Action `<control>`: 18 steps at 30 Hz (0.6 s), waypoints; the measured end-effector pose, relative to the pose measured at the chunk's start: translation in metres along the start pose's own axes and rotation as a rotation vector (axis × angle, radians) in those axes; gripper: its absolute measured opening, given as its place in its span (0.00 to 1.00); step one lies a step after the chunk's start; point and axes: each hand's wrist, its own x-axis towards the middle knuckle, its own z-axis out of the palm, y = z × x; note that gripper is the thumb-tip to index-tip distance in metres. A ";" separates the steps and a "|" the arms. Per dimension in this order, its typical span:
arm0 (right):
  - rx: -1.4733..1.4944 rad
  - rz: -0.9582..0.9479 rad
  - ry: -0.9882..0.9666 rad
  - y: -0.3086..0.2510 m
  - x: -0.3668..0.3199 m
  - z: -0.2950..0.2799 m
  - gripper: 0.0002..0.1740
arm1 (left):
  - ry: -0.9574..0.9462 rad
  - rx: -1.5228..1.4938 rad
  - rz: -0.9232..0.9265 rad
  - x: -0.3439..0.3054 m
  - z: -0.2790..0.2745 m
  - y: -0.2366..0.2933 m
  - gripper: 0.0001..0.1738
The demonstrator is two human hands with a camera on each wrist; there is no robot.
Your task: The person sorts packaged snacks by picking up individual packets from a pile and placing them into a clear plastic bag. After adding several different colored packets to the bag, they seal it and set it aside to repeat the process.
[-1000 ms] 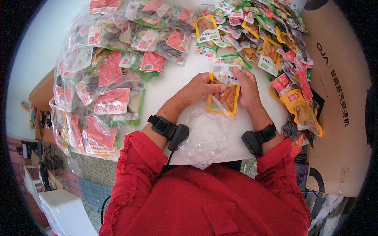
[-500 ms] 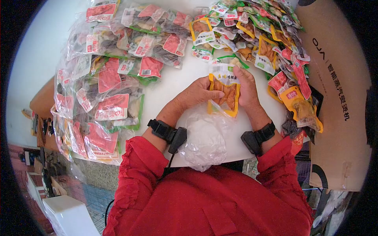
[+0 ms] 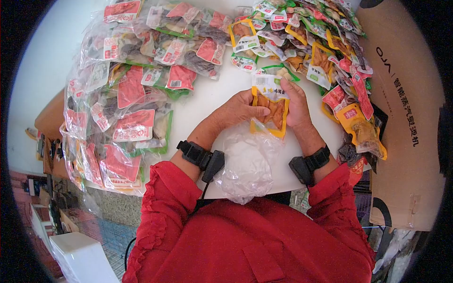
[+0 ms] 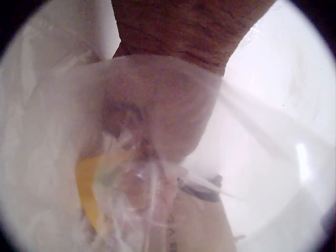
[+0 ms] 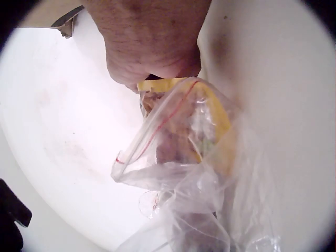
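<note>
Both hands hold a yellow-edged food pouch point(image 3: 273, 111) with brown pieces in its window and a white printed top, over the table's middle. The left hand point(image 3: 241, 111) has its thumb across the pouch's left side. Along the opposite edge, the right hand point(image 3: 298, 104) pinches the pouch, thumb near the top corner. A clear plastic bag point(image 3: 247, 165) hangs below the pouch toward the person's body. In the right wrist view, the bag's red-lined mouth point(image 5: 170, 115) overlaps the pouch's lower part. A green-edged pouch point(image 3: 284, 72) shows just beyond the held one.
Filled clear bags of pouches point(image 3: 134, 85) cover the table's left side. Loose pouches point(image 3: 302, 33) are heaped at the back right, with a yellow pouch point(image 3: 361, 129) nearer the right edge. A large cardboard box point(image 3: 401, 141) stands along the right side.
The pouch's tilt shifts slightly while both hands keep their grip on it. The whole head view has moved a little; the piles lie as before.
</note>
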 end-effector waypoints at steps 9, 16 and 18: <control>0.032 -0.115 0.102 -0.014 0.002 -0.005 0.13 | 0.053 0.009 -0.004 -0.001 0.011 0.008 0.17; 0.046 -0.207 0.152 -0.017 0.011 -0.017 0.15 | -0.055 0.029 -0.077 -0.002 0.008 0.010 0.18; 0.046 -0.214 0.158 -0.016 0.012 -0.019 0.15 | -0.051 0.047 -0.062 -0.003 0.010 0.012 0.18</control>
